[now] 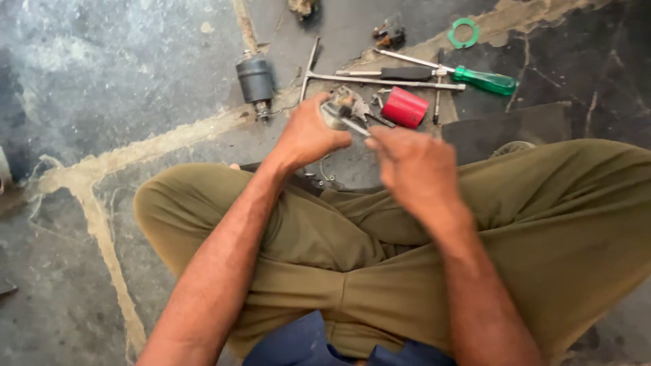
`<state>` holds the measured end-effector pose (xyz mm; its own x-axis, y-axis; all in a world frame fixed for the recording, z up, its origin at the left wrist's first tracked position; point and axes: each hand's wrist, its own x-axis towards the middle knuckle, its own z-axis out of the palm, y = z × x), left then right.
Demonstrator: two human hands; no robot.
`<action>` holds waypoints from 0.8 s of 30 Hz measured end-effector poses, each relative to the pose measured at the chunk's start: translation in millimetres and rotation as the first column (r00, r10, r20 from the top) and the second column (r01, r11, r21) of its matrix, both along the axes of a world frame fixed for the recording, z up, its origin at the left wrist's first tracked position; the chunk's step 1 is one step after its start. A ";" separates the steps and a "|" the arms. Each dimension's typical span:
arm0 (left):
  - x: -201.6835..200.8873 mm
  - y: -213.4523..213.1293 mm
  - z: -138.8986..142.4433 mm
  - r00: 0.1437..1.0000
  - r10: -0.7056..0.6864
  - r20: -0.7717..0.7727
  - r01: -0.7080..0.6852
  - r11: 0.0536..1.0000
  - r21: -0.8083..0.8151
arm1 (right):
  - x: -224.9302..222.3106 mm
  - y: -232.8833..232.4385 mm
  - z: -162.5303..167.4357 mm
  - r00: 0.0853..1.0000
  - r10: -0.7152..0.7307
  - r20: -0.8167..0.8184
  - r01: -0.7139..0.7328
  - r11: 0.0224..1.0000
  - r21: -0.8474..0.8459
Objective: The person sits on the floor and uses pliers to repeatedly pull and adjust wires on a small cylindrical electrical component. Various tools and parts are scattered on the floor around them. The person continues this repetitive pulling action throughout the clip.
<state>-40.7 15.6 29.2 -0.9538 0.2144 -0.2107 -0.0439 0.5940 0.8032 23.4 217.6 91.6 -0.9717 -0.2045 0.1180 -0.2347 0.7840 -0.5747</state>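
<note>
My left hand (308,135) is closed around a small grey metal part (337,112), held above the floor in front of my crossed legs. My right hand (413,166) grips a thin metal tool (349,122) whose tip rests against that part. The right hand is slightly blurred. Most of the part is hidden by my left fingers.
On the concrete floor lie a dark cylindrical motor (255,80), a red cylinder (405,107), a green-handled screwdriver (478,78), a black-handled screwdriver (400,73), a long T-shaped metal wrench (352,79), a green ring (464,32) and small metal parts (388,32).
</note>
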 end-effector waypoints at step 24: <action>-7.3 -0.7 -1.1 0.996 0.092 0.013 -0.093 0.972 0.216 | 9.7 16.4 6.1 0.969 -0.247 -0.019 0.234 0.939 -0.251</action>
